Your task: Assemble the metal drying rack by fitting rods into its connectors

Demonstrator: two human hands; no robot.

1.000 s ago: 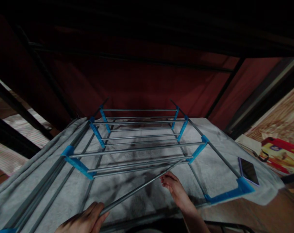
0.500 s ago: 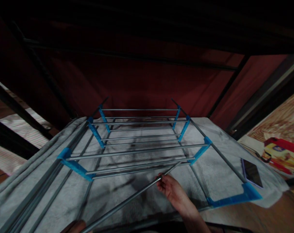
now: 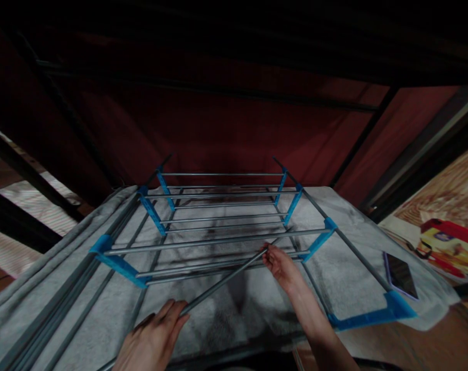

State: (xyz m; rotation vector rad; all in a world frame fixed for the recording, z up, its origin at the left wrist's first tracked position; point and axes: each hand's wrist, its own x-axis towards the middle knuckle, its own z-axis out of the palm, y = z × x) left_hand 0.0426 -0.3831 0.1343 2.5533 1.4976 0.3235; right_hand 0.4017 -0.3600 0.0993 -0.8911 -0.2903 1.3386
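Note:
A loose grey metal tube [image 3: 226, 278] slants across the near part of a rack made of metal tubes and blue plastic brackets. My left hand [image 3: 152, 335] is wrapped around its lower part, at the bottom of the view. Farther up, my right hand [image 3: 279, 267] pinches the same tube between thumb and fingers. The tube's far end passes by the nearest crossbar [image 3: 218, 241]. A blue bracket [image 3: 120, 268] holds the crossbars on the left, and another blue bracket [image 3: 319, 241] holds them on the right. The near right corner has a blue bracket [image 3: 377, 312] with no crossbar visible on it.
The rack lies on a grey blanket [image 3: 346, 268]. Several long tubes [image 3: 60, 304] run along the left side. A phone [image 3: 401, 275] lies at the right, with a red and yellow package [image 3: 450, 247] beyond it. A dark red panel [image 3: 226, 134] stands behind.
The tube has moved up and away from me, its far end now higher by the nearest crossbar. My left hand has come fully into view, and my right hand has moved forward with the tube.

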